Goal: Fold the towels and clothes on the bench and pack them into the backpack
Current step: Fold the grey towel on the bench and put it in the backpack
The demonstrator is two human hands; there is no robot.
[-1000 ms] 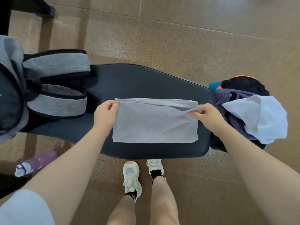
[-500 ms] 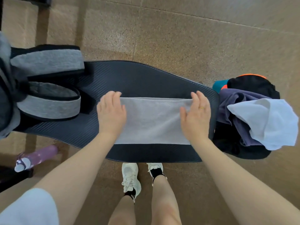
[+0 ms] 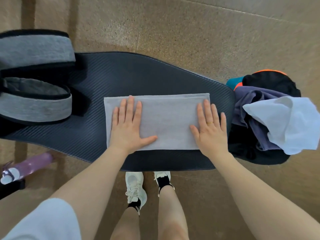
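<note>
A: Far left, on the counter (image 3: 138,75)?
B: Grey backpack (image 3: 34,101) with black trim, lying on the counter's left end, partly cut off by the frame edge. On the floor below it, a purple bottle (image 3: 26,167) with a white cap, on its side.

A: Centre?
B: Grey towel (image 3: 166,122), folded to a flat rectangle, long side running left to right, lying mid-counter. Layered edges show along its far side.

A: Hands?
B: Left hand (image 3: 129,126) flat on the towel's left part, fingers (image 3: 130,108) straight and released, thumb pointing inward. Right hand (image 3: 210,128) flat on the right part, fingers (image 3: 207,110) straight and released, grasping nothing; a ring on one. Its outermost finger lies past the towel's right edge, on the counter.

A: Right end?
B: Loose pile of clothes (image 3: 256,118) touching the counter's right end: purple-grey garment, black fabric under it, white cloth (image 3: 294,125) draped on top. Behind, something black with orange and teal showing; cannot tell what.

A: Below?
B: Person's white shoes (image 3: 136,189) on the brown floor (image 3: 190,32), just beside the counter's near edge.
</note>
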